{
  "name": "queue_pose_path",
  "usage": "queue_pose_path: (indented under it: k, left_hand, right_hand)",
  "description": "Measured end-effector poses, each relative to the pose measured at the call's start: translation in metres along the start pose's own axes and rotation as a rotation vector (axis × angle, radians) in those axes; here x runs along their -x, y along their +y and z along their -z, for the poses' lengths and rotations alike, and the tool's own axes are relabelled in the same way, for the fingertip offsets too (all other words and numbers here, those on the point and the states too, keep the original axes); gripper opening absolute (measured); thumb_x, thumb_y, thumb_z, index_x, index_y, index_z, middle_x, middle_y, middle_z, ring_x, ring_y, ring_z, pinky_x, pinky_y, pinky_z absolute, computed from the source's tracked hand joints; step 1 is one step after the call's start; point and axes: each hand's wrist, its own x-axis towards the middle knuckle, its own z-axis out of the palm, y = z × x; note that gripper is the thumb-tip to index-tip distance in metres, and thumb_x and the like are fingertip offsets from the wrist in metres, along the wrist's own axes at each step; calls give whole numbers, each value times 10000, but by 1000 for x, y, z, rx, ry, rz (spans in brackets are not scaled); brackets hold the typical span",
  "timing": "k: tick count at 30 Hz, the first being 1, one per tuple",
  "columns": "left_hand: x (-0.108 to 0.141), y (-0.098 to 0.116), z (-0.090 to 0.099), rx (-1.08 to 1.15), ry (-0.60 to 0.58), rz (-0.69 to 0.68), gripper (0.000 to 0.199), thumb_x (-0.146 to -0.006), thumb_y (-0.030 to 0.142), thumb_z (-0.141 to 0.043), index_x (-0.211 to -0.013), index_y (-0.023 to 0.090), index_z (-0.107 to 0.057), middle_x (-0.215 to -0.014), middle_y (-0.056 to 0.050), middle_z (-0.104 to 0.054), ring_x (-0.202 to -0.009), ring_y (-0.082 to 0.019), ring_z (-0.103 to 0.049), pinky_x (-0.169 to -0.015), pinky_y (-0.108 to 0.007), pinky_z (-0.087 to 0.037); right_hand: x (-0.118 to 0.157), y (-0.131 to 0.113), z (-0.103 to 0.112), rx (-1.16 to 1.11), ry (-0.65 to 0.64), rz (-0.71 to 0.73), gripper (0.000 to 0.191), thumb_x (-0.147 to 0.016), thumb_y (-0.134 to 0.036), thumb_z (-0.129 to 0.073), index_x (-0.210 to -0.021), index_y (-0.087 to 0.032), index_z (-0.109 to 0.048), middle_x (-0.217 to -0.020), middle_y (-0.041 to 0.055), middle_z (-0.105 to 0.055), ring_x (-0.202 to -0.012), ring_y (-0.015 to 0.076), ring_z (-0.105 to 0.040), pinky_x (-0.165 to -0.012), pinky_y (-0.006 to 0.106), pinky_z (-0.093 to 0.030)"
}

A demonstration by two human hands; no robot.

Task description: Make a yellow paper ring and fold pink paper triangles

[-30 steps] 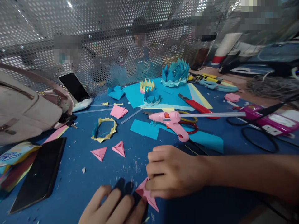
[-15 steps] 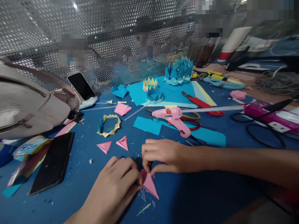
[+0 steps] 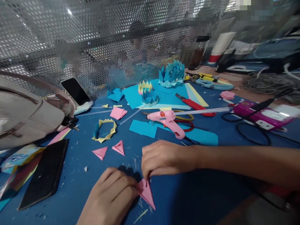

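A folded pink paper triangle (image 3: 147,194) lies low on the blue table between my hands. My left hand (image 3: 114,192) has its fingers bent and closed on the triangle's left corner. Thumb and fingers of my right hand (image 3: 161,159) pinch its top corner; the fingertips partly cover the fold there. Two finished-looking pink folded triangles (image 3: 100,153) sit just beyond my left hand. Behind them is a ring of yellow and blue folded paper (image 3: 112,135), and a stack of pink paper squares (image 3: 118,112) rests farther back.
A pink glue gun (image 3: 167,118) with a long glue stick lies over scissors (image 3: 187,125) and blue paper strips. A red-handled cutter (image 3: 195,106) and blue paper flower (image 3: 172,74) are behind. Phone (image 3: 45,175) and bag (image 3: 30,109) stand left; a purple power strip (image 3: 255,114) right.
The view has shifted slightly, so table items appear a little farther left. Both hands keep hold of the pink triangle, and more of its top fold shows by the right fingertips.
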Motion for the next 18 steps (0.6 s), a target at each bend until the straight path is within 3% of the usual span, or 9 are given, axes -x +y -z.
queue_pose_path:
  k: [5,13,18]
  left_hand:
    - [0,-2,5,-12,-140,1,209,-1022,103,-431,-1126,163,-602,-1018,-30,-699,-872,-162,-585,-847,-310,-386]
    - [-8,1,-3,113,-98,298,84,-983,200,-582,-1029,239,-524,-980,27,-648,-868,-152,-572,-775,-282,-381]
    - [-8,2,-5,68,-124,430,145,-936,273,-662,-1014,260,-540,-958,28,-602,-845,-181,-541,-741,-299,-346]
  right_hand:
    - [-2,-3,-1,43,-24,-7,142,-1004,-182,-528,-990,-148,-665,-962,53,-698,-885,170,-561,-820,264,-428]
    - [-8,-14,-7,123,-49,-174,284,-1037,-348,-477,-978,-131,-649,-946,75,-644,-868,188,-519,-778,294,-416]
    - [-8,-21,-9,86,-11,-286,298,-1022,-402,-512,-966,-135,-631,-927,63,-637,-876,184,-525,-768,288,-402]
